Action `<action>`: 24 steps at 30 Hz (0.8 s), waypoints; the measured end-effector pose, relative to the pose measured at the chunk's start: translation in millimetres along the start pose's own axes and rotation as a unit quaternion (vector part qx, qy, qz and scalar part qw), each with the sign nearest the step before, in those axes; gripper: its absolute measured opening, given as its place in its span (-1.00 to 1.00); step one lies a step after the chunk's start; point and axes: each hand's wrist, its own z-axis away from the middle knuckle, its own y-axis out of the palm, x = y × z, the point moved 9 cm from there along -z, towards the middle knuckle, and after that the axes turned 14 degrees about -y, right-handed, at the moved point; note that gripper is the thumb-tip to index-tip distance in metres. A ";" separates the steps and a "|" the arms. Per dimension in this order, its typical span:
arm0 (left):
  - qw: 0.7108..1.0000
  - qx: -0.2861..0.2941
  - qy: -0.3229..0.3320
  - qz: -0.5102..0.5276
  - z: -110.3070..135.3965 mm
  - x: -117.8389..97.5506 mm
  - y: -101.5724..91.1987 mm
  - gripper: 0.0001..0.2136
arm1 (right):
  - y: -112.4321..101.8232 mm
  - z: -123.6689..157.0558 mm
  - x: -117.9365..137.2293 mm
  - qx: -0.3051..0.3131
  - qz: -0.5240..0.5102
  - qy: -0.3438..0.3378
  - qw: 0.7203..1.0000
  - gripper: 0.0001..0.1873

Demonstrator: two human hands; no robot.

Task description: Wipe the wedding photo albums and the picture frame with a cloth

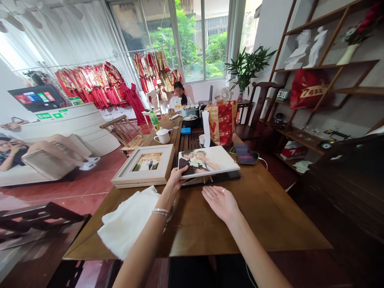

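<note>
My left hand (177, 178) grips the near left corner of a white-edged photo album (207, 162) with a wedding couple on its cover, thumb on top. The album is held above a dark flat item (228, 176) that lies mostly hidden on the wooden table (264, 216). My right hand (220, 202) is palm up, fingers stretched out, just short of the album and apart from it. Left of the album lies a pale picture frame (144, 165) with a couple's photo, on top of another flat piece. A crumpled white cloth (132, 222) is spread beside my left forearm.
Behind the album stand a red and tan paper bag (221, 122), a white lidded cup (162, 136) and a green-labelled bottle (154, 120). A phone (246, 155) with a white cable lies at right. One person sits at the table's far end; another lies on a sofa at left.
</note>
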 end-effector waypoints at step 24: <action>0.968 -0.113 0.132 -0.180 4.5 -3.5 -12.3 -0.70 | -50.8 -67.5 102.1 0.131 0.588 -0.425 0.675 -0.55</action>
